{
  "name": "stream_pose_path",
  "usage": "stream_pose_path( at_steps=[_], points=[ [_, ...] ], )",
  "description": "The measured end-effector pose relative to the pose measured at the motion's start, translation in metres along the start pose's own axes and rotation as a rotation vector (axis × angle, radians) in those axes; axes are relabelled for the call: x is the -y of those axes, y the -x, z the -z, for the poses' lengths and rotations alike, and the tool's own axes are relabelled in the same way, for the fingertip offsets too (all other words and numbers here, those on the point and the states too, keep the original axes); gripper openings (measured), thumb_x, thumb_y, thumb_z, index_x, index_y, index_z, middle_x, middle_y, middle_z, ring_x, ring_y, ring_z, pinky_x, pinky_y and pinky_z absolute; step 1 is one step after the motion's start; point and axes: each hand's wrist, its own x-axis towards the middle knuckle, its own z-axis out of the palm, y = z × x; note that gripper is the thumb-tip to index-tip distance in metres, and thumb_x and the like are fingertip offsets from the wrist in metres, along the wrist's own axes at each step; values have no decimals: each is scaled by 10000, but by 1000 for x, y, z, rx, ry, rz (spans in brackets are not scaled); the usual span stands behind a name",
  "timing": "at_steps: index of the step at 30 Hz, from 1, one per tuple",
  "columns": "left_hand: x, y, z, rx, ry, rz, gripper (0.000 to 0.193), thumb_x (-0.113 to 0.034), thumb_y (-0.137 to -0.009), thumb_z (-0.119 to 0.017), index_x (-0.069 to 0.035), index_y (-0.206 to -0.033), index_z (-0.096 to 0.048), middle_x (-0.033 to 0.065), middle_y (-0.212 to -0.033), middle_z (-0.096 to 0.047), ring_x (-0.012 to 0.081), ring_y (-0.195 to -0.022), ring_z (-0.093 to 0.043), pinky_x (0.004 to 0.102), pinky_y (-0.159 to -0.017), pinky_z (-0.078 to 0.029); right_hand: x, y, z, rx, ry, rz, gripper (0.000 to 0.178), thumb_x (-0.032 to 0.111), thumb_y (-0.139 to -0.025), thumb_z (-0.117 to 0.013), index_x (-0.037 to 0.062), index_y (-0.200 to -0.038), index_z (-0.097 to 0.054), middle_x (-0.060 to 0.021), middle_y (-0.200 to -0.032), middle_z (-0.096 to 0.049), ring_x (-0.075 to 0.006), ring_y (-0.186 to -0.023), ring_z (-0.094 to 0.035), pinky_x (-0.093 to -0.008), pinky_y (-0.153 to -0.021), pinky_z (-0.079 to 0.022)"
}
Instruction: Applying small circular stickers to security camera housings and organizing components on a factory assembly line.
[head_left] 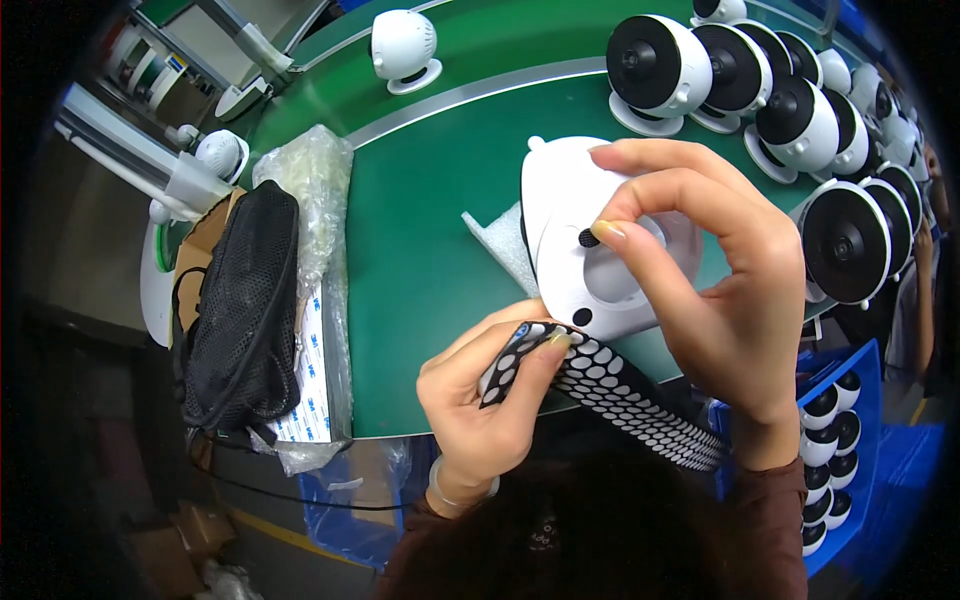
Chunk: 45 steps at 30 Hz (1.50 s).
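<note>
A white rounded device point(560, 265) lies on the green table, its pale ring-shaped part facing up. One black round pad point(582, 317) sits on its surface near the lower edge. My right hand point(725, 250) arches over the device, thumb and index finger pinched at a second small black pad point(587, 239) that touches the white surface. Below the device, my left hand point(487, 395) grips the end of a long black strip point(625, 395) covered in rows of white dots. The strip's other end curves down to the right. A piece of white foam point(507, 248) lies partly under the device.
Several white devices with black round fronts point(657, 65) stand at the back right. Another white device point(405, 50) stands on a ledge at the back. A black mesh bag point(245, 310) lies beside bubble wrap point(310, 210) at left. A blue bin point(862, 420) with white-and-black balls stands lower right.
</note>
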Motion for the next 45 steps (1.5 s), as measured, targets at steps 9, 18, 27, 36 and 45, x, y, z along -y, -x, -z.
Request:
stream_pose_path(
  at_steps=[9,18,27,36,45],
  points=[
    [-2,-2,-1,22,-16,-38,146,83,-727,-615,94,-873,-616,124,-842,-645,102,-692,-581,198,-617,-452,2,-1,-6,-16,25,18,61,-26,-679,-621,-16,-733,-593,-122,-939,-617,-193,-876,-584,-262,-774,-437],
    [1,0,-1,5,-36,-84,170,79,-724,-618,95,-894,-615,131,-827,-649,92,-687,-578,198,-612,-453,6,-1,-8,-9,92,22,60,-24,-676,-626,-8,-708,-577,-120,-928,-613,-191,-869,-583,-266,-760,-440],
    [-16,15,8,-59,-86,121,101,91,-737,-583,78,-830,-622,122,-810,-650,86,-686,-584,203,-610,-459,0,16,24,-207,272,273,226,-39,-743,-543,3,-965,-550,-150,-1001,-588,-257,-937,-572,-361,-774,-460],
    [-13,20,7,-182,130,140,134,-4,-811,-489,63,-923,-459,178,-705,-584,214,-601,-583,292,-594,-490,12,74,0,195,-166,-169,184,-2,-627,-702,16,-795,-630,-92,-718,-623,-223,-629,-596,-268,-571,-454],
    [-14,27,3,-38,40,30,237,115,-724,-607,18,-866,-445,126,-779,-636,115,-739,-606,210,-651,-475,13,81,1,90,-178,-144,166,5,-638,-702,34,-783,-626,-80,-724,-629,-212,-609,-603,-264,-541,-462]
  ],
)
